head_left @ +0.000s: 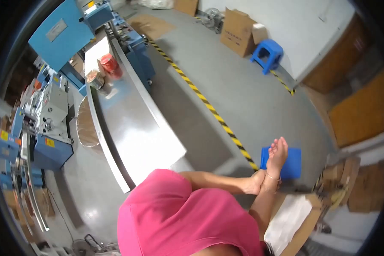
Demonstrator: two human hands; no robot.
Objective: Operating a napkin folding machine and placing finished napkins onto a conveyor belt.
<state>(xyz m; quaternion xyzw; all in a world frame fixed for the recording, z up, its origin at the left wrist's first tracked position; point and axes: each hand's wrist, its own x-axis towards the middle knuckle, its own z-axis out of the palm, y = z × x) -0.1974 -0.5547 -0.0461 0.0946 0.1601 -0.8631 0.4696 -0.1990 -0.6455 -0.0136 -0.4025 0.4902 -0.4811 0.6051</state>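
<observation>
My left arm reaches across in front of my pink top to the right. My left hand (256,182) is closed around my right wrist, just below a thin bracelet (270,176). My right hand (278,153) points forward with its fingers stretched out and holds nothing. Beneath it, lower down, a flat-topped blue object (292,161) shows; the hand and wrist cover part of it, and I cannot make out its kind.
A long metal worktable (136,123) carries a red roll-like item (109,62) and a pale round one (94,80). Blue machines (51,153) stand left. Yellow-black tape (200,97) crosses the floor. A blue stool (269,53), cardboard box (237,32) and open carton (309,224) stand right.
</observation>
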